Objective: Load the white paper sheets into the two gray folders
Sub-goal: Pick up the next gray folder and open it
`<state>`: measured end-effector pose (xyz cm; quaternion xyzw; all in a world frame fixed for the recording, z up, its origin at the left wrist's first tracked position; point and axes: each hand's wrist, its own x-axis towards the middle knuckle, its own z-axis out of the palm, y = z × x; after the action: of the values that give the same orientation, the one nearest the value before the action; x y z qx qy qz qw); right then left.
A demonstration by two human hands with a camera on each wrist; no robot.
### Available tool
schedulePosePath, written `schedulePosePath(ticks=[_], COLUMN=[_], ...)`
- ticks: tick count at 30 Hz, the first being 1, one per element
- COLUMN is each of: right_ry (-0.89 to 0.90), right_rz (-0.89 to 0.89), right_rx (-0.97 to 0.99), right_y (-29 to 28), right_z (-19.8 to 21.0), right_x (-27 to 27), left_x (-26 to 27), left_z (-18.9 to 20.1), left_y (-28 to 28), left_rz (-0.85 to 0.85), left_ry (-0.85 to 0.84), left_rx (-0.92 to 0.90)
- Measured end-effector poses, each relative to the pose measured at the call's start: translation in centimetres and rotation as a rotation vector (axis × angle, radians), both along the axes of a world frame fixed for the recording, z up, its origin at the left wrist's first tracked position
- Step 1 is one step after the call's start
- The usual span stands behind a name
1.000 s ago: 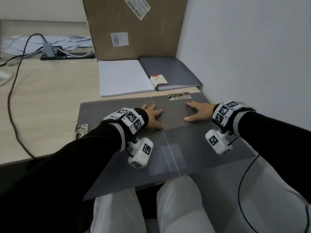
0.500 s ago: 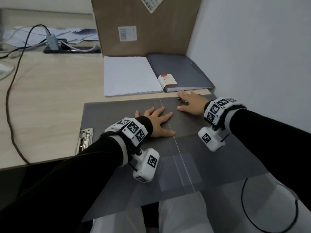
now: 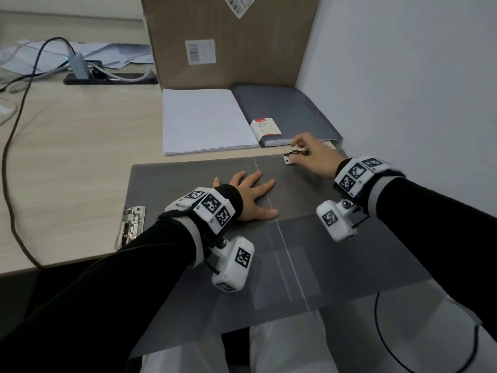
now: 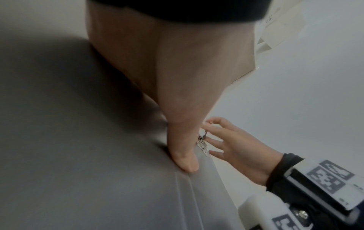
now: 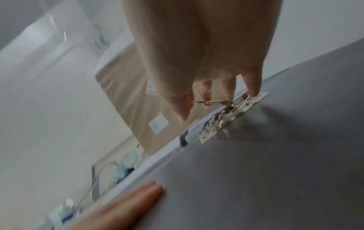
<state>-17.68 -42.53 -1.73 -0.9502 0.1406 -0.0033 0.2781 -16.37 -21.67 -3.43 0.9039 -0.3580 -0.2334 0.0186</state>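
An open gray plastic folder (image 3: 188,184) lies flat at the near edge of the light wooden desk (image 3: 67,157), with part of it overhanging the person's lap. The left hand (image 3: 251,196) rests palm-down on the folder across its centre crease, fingers straight and slightly spread. The right hand (image 3: 316,157) is at the folder's far edge, where thumb and fingertips pinch the raised lever of the silver metal spring clip (image 3: 291,157); the remaining fingers are loosely curled. A second silver metal clip (image 3: 131,227) sits at the folder's left edge. The stack of white paper sheets (image 3: 204,119) lies beyond the open folder, just beside a closed second gray folder (image 3: 285,109). Both lie in front of a brown cardboard box (image 3: 228,36).
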Motion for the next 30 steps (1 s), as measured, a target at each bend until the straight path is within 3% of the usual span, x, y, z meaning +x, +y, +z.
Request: schedulePosePath(ticks=[2, 4, 7, 10, 18, 23, 30], right_ry=[-0.132, -0.143, 0.13, 0.339, 0.242, 0.39, 0.555], right_rz=[-0.115, -0.201, -0.213, -0.134, -0.073, 0.053, 0.062], right_rx=[0.001, -0.111, -0.316, -0.273, -0.172, -0.152, -0.328], right_y=[-1.1, -2.4, -3.9, -3.6, -0.6, 2.9, 2.7], right_z=[1.2, 2.3, 2.7, 2.3, 3.2, 2.5, 1.4], right_x=[-0.2, -0.5, -1.4, -2.4, -4.9, -7.5, -8.9], left_x=[0.0, 0.0, -0.1, 0.1, 0.6, 0.4, 0.0], left_z=[0.0, 0.1, 0.2, 0.0, -0.4, 1.2, 3.3], left_y=[0.0, 0.0, 0.0, 0.0, -0.7, -1.6, -0.9], left_rz=[0.006, 0.011, 0.011, 0.01, 0.053, 0.103, 0.211], left_ry=[0.002, 0.006, 0.006, 0.005, 0.028, 0.137, 0.23], left_rx=[-0.012, -0.016, -0.01, 0.005, -0.024, -0.152, -0.552])
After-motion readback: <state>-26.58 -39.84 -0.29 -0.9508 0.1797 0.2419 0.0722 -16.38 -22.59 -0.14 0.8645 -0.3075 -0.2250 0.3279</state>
